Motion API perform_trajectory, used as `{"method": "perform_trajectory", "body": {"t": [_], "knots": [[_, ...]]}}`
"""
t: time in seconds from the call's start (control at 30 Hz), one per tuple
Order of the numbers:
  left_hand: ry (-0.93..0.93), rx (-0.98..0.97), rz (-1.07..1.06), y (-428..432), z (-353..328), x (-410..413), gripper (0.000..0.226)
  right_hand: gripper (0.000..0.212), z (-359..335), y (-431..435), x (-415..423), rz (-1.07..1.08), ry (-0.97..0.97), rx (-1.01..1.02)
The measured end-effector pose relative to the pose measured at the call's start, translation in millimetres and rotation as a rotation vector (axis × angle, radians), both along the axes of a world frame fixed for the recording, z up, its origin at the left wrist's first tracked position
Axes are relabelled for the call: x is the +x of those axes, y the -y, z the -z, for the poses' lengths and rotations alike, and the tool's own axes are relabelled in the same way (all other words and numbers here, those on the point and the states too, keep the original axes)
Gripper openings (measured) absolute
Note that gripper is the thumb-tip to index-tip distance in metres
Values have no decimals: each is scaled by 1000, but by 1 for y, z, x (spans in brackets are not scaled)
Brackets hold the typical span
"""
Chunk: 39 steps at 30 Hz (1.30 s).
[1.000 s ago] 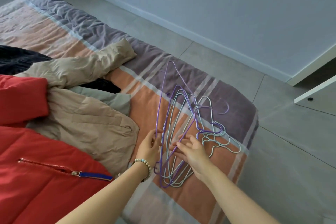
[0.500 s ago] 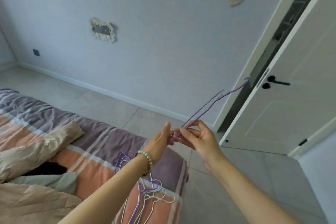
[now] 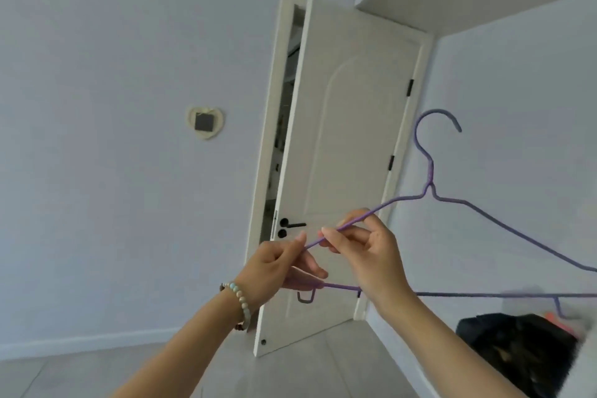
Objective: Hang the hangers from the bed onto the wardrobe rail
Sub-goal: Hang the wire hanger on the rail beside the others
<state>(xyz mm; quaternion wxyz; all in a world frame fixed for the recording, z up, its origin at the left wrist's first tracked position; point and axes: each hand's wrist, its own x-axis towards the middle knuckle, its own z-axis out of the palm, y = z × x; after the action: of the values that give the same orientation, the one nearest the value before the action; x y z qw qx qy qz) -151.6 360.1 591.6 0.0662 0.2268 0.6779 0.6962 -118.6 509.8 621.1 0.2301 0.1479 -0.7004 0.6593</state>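
Forearms: my 2 bare forearms rise from the bottom edge and meet near the middle of the view.

Hanger: 1 thin purple hanger (image 3: 430, 176) is held up in the air in front of me. It is roughly upright, with its hook at the top curling to the right against the pale wall right of the door.

Left grip: my left grip (image 3: 280, 268) is clenched on the hanger's left corner, where the sloping shoulder meets the bottom bar. The thumb points up along the wire.

Right grip: my right grip (image 3: 371, 252) pinches the left sloping shoulder of the hanger between thumb and fingertips, just beside the left grip and a little higher.

Bottom bar: it runs from the left grip, passes behind my right wrist and goes out of view at the right edge. The hanger's right shoulder slopes down to the same edge.

Bracelet: a string of pale beads (image 3: 241, 299) sits on my left wrist.

Door: a white panelled door (image 3: 349, 139) stands ajar behind my hands, with a dark gap along its left side. Its black lever handle (image 3: 292, 225) shows just above the left grip.

Wall: it is pale grey-lilac and carries a cream heart-shaped frame (image 3: 205, 123) with a dark square in it, left of the door.

Floor: grey tiles (image 3: 290, 371).

Lower right: a dark heap (image 3: 517, 346), too blurred for me to tell what it is.
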Motion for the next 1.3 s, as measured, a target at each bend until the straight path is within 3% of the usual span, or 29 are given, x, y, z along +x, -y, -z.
{"method": "perform_trajectory", "body": {"t": [0.37, 0.8, 1.0, 1.17, 1.3], "knots": [[-301, -3, 334, -238, -102, 57, 46, 17, -80, -213, 111, 382, -178, -110], [-274, 110, 529, -462, -148, 160, 45, 14, -122, -421, 217, 574, -256, -154], [-234, 177, 574, -554, -164, 200, 47, 23, -142, -500, 248, 674, -268, -239], [-156, 223, 647, -615, -172, 225, 44, 31, -154, -554, 270, 802, -228, -197], [-148, 164, 680, -654, -173, 238, 38, 32, -160, -590, 282, 860, -198, -196]]}}
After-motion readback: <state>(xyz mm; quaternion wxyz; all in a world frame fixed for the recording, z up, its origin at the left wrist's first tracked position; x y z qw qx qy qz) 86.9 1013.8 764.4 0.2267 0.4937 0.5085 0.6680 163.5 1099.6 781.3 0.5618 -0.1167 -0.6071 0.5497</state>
